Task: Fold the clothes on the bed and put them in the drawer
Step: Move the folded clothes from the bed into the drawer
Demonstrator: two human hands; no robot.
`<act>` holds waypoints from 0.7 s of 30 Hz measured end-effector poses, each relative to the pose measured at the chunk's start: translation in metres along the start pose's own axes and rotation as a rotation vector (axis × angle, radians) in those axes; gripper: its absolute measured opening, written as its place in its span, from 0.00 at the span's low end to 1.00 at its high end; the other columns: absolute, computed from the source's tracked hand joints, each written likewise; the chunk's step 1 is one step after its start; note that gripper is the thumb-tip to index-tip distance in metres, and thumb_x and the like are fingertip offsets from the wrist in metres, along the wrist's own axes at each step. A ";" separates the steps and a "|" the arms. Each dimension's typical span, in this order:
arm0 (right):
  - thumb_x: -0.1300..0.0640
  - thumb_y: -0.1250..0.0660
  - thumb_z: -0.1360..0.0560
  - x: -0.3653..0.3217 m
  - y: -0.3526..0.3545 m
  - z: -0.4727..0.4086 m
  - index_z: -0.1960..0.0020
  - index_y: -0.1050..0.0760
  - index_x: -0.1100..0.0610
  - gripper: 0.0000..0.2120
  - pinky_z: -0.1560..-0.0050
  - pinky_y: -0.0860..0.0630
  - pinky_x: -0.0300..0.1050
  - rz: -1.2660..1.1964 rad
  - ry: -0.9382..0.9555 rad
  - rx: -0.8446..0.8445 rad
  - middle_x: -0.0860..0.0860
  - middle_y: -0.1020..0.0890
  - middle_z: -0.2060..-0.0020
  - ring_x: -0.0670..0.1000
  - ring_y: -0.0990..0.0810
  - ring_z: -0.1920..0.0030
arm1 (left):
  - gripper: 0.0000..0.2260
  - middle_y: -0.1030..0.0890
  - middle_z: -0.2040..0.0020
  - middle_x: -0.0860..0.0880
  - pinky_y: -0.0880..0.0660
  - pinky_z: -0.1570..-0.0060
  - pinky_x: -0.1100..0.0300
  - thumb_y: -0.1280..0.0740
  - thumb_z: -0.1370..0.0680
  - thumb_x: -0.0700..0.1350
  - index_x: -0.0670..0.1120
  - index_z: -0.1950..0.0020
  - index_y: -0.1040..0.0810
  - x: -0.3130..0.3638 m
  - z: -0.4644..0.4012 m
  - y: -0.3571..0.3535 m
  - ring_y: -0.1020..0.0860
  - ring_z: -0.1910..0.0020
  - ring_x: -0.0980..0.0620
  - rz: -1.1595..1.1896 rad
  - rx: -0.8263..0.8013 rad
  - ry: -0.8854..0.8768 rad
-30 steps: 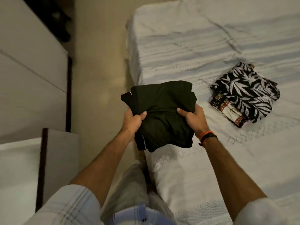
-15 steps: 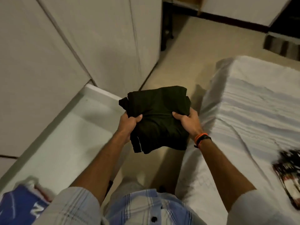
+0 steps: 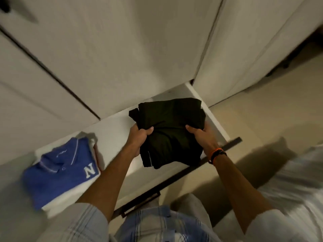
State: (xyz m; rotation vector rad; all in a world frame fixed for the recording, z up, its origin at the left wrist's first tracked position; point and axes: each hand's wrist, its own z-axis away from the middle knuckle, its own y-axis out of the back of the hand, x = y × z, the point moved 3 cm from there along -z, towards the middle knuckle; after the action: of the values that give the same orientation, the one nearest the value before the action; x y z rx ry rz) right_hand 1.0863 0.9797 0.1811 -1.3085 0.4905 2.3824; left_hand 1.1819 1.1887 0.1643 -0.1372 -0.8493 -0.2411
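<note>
**Folded dark garment held over the open drawer**

Nearest the camera, a pale plaid shirt (image 3: 153, 224) fills the bottom edge, and two bare forearms reach forward from its sleeves. To the right lies the pale striped edge of the bed (image 3: 297, 180), blurred. Just ahead runs the dark front rail (image 3: 174, 180) of the open white drawer (image 3: 115, 126), crossing the view on a diagonal. Inside the drawer at the left sits a folded blue polo shirt with a white letter N (image 3: 57, 173), lying on top of what seems to be a white garment. Bare drawer floor lies between it and the hands. The left hand (image 3: 139, 138) and the right hand (image 3: 201, 137), the latter with an orange and black band (image 3: 217, 153) at the wrist, each clutch a side of the folded black garment (image 3: 167, 130), thumbs on top, over the drawer's right half. Beyond stand pale wardrobe doors (image 3: 139, 49), and beige floor (image 3: 279, 105) opens at the far right.
</note>
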 end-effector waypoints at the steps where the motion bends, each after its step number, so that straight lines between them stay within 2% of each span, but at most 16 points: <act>1: 0.56 0.28 0.25 -0.001 -0.015 -0.005 0.44 0.28 0.43 0.14 0.42 0.24 0.51 0.021 0.012 -0.033 0.44 0.21 0.49 0.50 0.21 0.47 | 0.26 0.24 0.36 0.48 0.26 0.38 0.51 0.29 0.22 0.41 0.47 0.25 0.33 -0.004 -0.003 0.014 0.24 0.41 0.46 0.024 0.033 0.021; 3: 0.57 0.28 0.25 -0.001 -0.034 -0.008 0.47 0.28 0.42 0.14 0.44 0.23 0.50 0.055 0.006 -0.075 0.45 0.20 0.50 0.49 0.21 0.48 | 0.26 0.24 0.35 0.47 0.26 0.37 0.50 0.29 0.22 0.41 0.47 0.25 0.32 -0.011 -0.006 0.032 0.23 0.40 0.45 0.038 0.080 0.047; 4: 0.58 0.28 0.25 0.000 -0.071 -0.029 0.47 0.27 0.42 0.14 0.45 0.23 0.50 0.105 -0.014 -0.178 0.45 0.20 0.50 0.49 0.20 0.48 | 0.26 0.23 0.35 0.46 0.25 0.38 0.50 0.29 0.23 0.41 0.47 0.26 0.31 -0.019 -0.013 0.064 0.23 0.41 0.45 0.102 0.184 0.074; 5: 0.58 0.28 0.25 0.002 -0.071 -0.026 0.47 0.26 0.43 0.13 0.45 0.22 0.50 0.117 -0.018 -0.181 0.45 0.19 0.50 0.50 0.20 0.48 | 0.25 0.23 0.35 0.46 0.25 0.39 0.50 0.29 0.23 0.40 0.47 0.27 0.30 -0.021 -0.011 0.066 0.23 0.41 0.44 0.102 0.192 0.079; 8: 0.58 0.28 0.25 0.015 -0.101 -0.038 0.42 0.25 0.48 0.14 0.41 0.22 0.54 0.167 -0.031 -0.256 0.48 0.18 0.47 0.53 0.19 0.44 | 0.25 0.23 0.35 0.46 0.26 0.36 0.48 0.28 0.23 0.41 0.47 0.27 0.30 -0.040 -0.010 0.091 0.23 0.40 0.45 0.120 0.260 0.123; 13: 0.55 0.27 0.25 0.040 -0.139 -0.047 0.34 0.26 0.54 0.21 0.37 0.23 0.61 0.271 -0.082 -0.376 0.51 0.19 0.42 0.56 0.20 0.41 | 0.29 0.27 0.39 0.52 0.30 0.37 0.55 0.27 0.23 0.43 0.48 0.24 0.35 -0.070 -0.004 0.125 0.28 0.40 0.49 0.140 0.393 0.179; 15: 0.54 0.27 0.25 0.050 -0.148 -0.050 0.32 0.27 0.55 0.23 0.37 0.24 0.61 0.296 -0.087 -0.395 0.53 0.20 0.40 0.57 0.21 0.39 | 0.36 0.26 0.33 0.51 0.30 0.32 0.48 0.23 0.28 0.48 0.50 0.23 0.35 -0.086 -0.007 0.134 0.27 0.34 0.46 0.132 0.411 0.204; 17: 0.54 0.28 0.25 0.061 -0.159 -0.054 0.32 0.28 0.56 0.23 0.36 0.25 0.60 0.339 -0.096 -0.401 0.54 0.20 0.39 0.58 0.22 0.38 | 0.37 0.26 0.32 0.48 0.30 0.32 0.42 0.23 0.29 0.48 0.52 0.23 0.36 -0.108 -0.015 0.145 0.27 0.33 0.42 0.161 0.430 0.244; 21: 0.54 0.27 0.25 0.082 -0.174 -0.063 0.32 0.28 0.56 0.24 0.36 0.24 0.61 0.389 -0.104 -0.405 0.54 0.21 0.39 0.58 0.22 0.38 | 0.36 0.26 0.31 0.46 0.29 0.32 0.41 0.24 0.28 0.47 0.52 0.23 0.36 -0.131 -0.030 0.156 0.27 0.33 0.41 0.157 0.451 0.256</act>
State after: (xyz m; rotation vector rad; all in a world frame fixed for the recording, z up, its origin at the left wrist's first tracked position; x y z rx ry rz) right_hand 1.1754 1.1138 0.0582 -1.3347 0.2549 2.9767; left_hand 1.1622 1.3532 0.0418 0.2440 -0.6168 0.0825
